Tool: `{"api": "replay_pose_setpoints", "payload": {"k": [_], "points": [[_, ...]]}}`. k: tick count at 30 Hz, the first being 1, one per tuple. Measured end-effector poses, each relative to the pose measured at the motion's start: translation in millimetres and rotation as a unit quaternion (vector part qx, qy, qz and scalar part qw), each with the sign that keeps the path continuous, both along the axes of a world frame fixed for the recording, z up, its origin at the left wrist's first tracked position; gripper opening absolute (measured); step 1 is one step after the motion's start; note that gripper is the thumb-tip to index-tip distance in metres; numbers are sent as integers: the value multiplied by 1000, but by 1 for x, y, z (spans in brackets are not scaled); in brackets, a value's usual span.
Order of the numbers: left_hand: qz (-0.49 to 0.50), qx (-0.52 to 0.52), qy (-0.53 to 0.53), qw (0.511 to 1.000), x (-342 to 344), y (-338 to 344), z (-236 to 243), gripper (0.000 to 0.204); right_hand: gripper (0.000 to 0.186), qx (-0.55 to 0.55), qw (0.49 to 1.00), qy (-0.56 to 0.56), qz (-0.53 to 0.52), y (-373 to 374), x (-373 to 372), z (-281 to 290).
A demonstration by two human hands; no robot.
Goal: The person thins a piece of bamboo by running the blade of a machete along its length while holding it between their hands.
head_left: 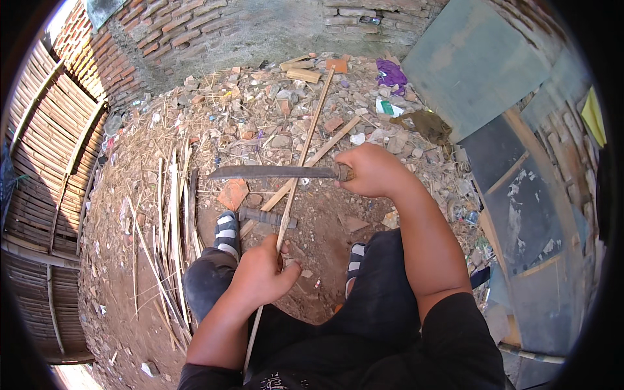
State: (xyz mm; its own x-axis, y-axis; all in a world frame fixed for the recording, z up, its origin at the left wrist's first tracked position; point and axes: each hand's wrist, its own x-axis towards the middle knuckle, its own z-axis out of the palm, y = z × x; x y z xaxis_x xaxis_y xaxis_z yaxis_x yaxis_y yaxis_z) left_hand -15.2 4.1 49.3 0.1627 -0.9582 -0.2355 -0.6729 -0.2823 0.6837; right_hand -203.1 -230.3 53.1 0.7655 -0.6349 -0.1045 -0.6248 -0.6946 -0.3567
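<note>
Well to the left of both grips we see a slatted bamboo wall (62,169). Nearer, still left of the left-hand grip, a bundle of loose strips (174,214) lies on the dirt, just beside a striped left shoe (227,231). Beyond that grip, on the ground, we find a dark flat piece (270,218). The left hand (263,272) has its fingers curled around the long bamboo strip (316,114), which runs from below the grip up and away beyond it, leaning right. Above and ahead of that grip, the machete (273,171) crosses the strip; we cannot tell whether the two touch. Its blade points left from the right hand (370,170), whose fingers are wrapped around the handle. Beyond the right-hand grip we see purple cloth-like litter (390,75) among the rubble, and farther right a large grey-green board (478,62) leans against the bricks.
</note>
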Motion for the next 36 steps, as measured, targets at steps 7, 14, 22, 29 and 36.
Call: {"api": "replay_pose_setpoints", "payload": {"k": [7,14,22,29,36], "points": [[-8,-17,-19,1000,2,-1,-8,36,33,1,990,-117,-83,-23,-7,-23],[-11,-18,-9,1000,1,1,-4,35,33,58,994,-31,90,5,3,-5],[-17,-25,9,1000,-1,1,-2,34,32,13,987,-118,-103,-25,-12,-17],[-17,-14,0,1000,-1,2,-3,34,39,91,991,-42,84,-2,3,-12],[-21,-25,4,999,0,2,-8,33,40,57,974,-173,-135,-44,-18,-51]]}}
